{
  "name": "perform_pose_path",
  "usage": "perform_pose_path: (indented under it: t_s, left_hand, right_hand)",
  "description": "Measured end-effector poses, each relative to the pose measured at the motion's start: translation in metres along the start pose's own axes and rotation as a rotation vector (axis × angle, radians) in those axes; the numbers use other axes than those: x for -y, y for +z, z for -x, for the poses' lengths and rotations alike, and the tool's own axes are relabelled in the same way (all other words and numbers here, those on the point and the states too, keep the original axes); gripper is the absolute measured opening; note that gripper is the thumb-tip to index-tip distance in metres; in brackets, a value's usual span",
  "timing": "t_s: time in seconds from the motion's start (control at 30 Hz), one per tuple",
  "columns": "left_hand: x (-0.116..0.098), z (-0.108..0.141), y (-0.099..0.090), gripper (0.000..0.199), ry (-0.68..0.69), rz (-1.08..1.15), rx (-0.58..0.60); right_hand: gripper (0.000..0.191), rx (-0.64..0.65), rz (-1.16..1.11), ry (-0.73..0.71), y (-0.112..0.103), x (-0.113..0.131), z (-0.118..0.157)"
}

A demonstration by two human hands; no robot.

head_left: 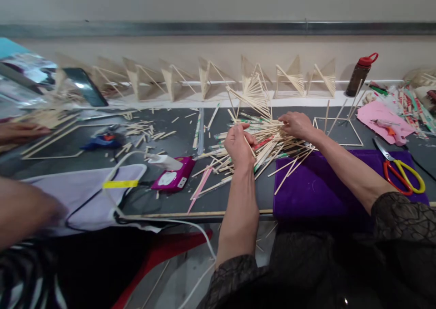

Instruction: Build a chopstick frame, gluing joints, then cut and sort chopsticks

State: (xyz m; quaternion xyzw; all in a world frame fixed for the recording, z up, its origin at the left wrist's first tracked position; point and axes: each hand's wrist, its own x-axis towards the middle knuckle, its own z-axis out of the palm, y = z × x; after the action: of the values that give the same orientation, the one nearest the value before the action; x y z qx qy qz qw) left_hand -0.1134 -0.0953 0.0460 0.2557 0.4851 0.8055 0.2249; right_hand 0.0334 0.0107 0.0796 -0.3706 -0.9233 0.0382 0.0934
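A loose heap of thin wooden sticks [269, 152], some in printed paper sleeves, lies in front of me. Over its left side, my left hand [239, 144] is closed, with a wooden stick showing at its fingers. On the far right of the heap, my right hand [297, 125] has its fingertips bent together on stick ends; which sticks it grips is partly hidden. Just behind the heap stands a fan-shaped stick model [255, 91]. To the right sits an open stick frame [356, 134] with upright sticks.
Several stick models [293, 80] line the wall. Right of me are scissors [397, 170] on a purple cloth [313, 186], a glue gun [386, 125] on pink paper, and a bottle [359, 75]. Leftward lie a wipes pack [173, 175], a white cable [200, 227] and a co-worker's hand [25, 132].
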Motion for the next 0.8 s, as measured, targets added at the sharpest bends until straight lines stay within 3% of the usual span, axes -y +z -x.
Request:
perform_pose_path:
  t_s: [0.1, 0.2, 0.33, 0.4, 0.5, 0.67, 0.8]
  left_hand:
    - [0.003, -0.001, 0.001, 0.032, -0.010, -0.011, -0.008]
    - [0.005, -0.002, 0.002, 0.033, -0.017, -0.037, -0.024]
    - [0.001, -0.004, 0.003, 0.034, -0.005, -0.027, -0.046]
    - [-0.003, -0.004, 0.003, 0.033, 0.011, 0.010, -0.074]
    - [-0.008, -0.003, 0.004, 0.032, 0.021, 0.037, -0.110]
    - [-0.010, -0.001, 0.003, 0.031, 0.079, 0.018, -0.113]
    - [-0.010, -0.001, 0.001, 0.031, 0.088, 0.004, -0.089]
  right_hand:
    - [0.049, -0.065, 0.002, -0.068, -0.004, 0.007, 0.012]
    - [0.042, -0.105, -0.041, -0.224, -0.003, 0.017, 0.040]
    - [0.029, 0.094, -0.094, -0.580, 0.013, 0.024, 0.081]
    - [0.026, 0.122, -0.059, -0.586, 0.023, 0.027, 0.090]
    - [0.029, 0.077, 0.035, -0.516, 0.035, 0.039, 0.081]
    - [0.035, 0.042, 0.174, -0.461, 0.041, 0.066, 0.040]
    - [0.033, 0.033, 0.246, -0.404, 0.045, 0.070, 0.021]
